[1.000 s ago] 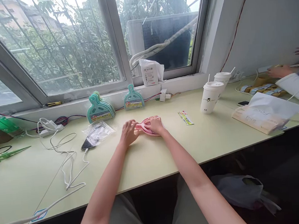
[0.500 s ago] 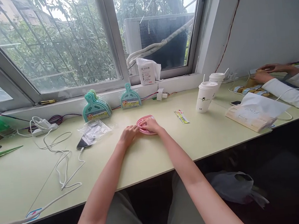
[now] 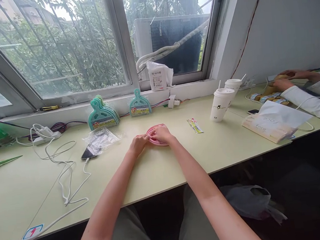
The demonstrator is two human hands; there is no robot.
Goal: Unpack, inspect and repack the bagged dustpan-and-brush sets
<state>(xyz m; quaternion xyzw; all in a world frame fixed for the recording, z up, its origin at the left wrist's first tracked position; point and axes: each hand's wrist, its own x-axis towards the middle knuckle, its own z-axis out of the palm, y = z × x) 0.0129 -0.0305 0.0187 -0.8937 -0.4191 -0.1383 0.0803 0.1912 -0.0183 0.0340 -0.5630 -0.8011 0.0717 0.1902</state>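
Note:
A pink plastic dustpan (image 3: 154, 129) lies flat on the pale green desk (image 3: 158, 168), straight ahead of me. My left hand (image 3: 137, 143) pinches its near left edge with curled fingers. My right hand (image 3: 162, 134) rests on top of it, fingers bent over the pink plastic. Most of the pink piece is hidden under both hands.
Teal dustpans (image 3: 102, 114) (image 3: 139, 105) lean on the window ledge. A phone under a clear bag (image 3: 98, 142) and white cables (image 3: 66, 169) lie to the left. To the right are a small label (image 3: 195, 125), two cups (image 3: 221, 104), a paper bag (image 3: 274, 121) and another person's hands (image 3: 287, 80).
My left hand has gone from lying beside the pink dustpan to pinching its edge. The view has shifted slightly. The other person's hands moved in over their things.

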